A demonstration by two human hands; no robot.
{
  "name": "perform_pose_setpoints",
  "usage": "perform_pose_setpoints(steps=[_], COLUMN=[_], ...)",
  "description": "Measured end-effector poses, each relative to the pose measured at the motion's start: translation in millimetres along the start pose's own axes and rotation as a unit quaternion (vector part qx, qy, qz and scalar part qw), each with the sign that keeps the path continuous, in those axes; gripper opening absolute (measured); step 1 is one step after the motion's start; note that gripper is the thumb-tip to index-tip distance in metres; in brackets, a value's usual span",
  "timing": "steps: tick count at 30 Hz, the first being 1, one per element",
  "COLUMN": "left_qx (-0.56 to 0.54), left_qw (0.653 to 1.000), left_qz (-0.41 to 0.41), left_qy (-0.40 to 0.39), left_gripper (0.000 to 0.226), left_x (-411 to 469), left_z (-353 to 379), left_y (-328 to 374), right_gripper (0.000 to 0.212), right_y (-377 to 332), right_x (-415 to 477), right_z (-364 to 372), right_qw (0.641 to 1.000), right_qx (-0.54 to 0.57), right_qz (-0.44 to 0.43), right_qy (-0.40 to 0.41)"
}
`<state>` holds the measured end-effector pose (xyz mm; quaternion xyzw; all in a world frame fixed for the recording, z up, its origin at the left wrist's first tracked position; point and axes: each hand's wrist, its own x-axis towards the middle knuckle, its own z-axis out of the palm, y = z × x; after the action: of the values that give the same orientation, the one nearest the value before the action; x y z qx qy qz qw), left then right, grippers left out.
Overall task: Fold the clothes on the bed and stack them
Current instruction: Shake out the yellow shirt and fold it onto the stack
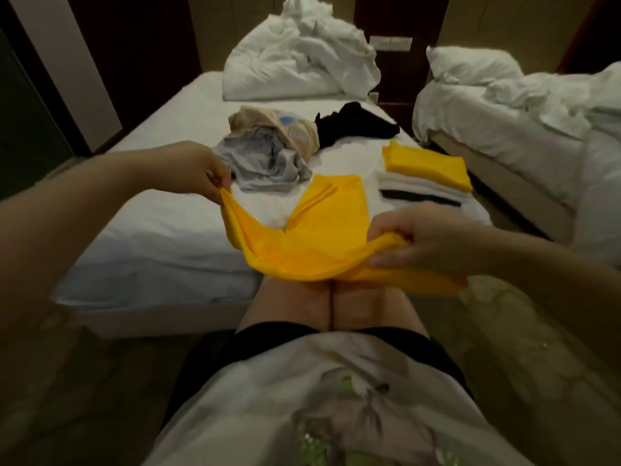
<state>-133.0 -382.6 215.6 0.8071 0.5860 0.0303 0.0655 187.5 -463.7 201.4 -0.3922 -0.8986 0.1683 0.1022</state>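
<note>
Unfolded heap [268,146] behind — folded stack [423,176] right

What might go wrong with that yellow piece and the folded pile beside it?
The yellow garment is held only at its ends by the left hand and right hand, part hanging off the bed; it may sag or slip toward the floor. The folded stack sits close to the bed's right edge, so another piece might tip it off.

A hotel-like bedroom: two white-sheeted beds [161,230] side by side, rumpled duvets [302,52], pillow [470,65], wall switch panel [391,43].
</note>
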Motion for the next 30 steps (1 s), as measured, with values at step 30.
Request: perform_pose_setpoints(steps=[30], left_qx=[-0.118], left_qw=[0.955], left_qz=[0.225], left_qy=[-0.153], left_gripper=[0.053], left_x=[-46.6], left_z=[145.4], left_y=[62.4], right_gripper=[0.023], right_y=[-0.7], right_x=[11.7], right_z=[71.1], right_qw=[0.883], right_qx=[0.315], right_qz=[0.2], right_qy=[-0.285])
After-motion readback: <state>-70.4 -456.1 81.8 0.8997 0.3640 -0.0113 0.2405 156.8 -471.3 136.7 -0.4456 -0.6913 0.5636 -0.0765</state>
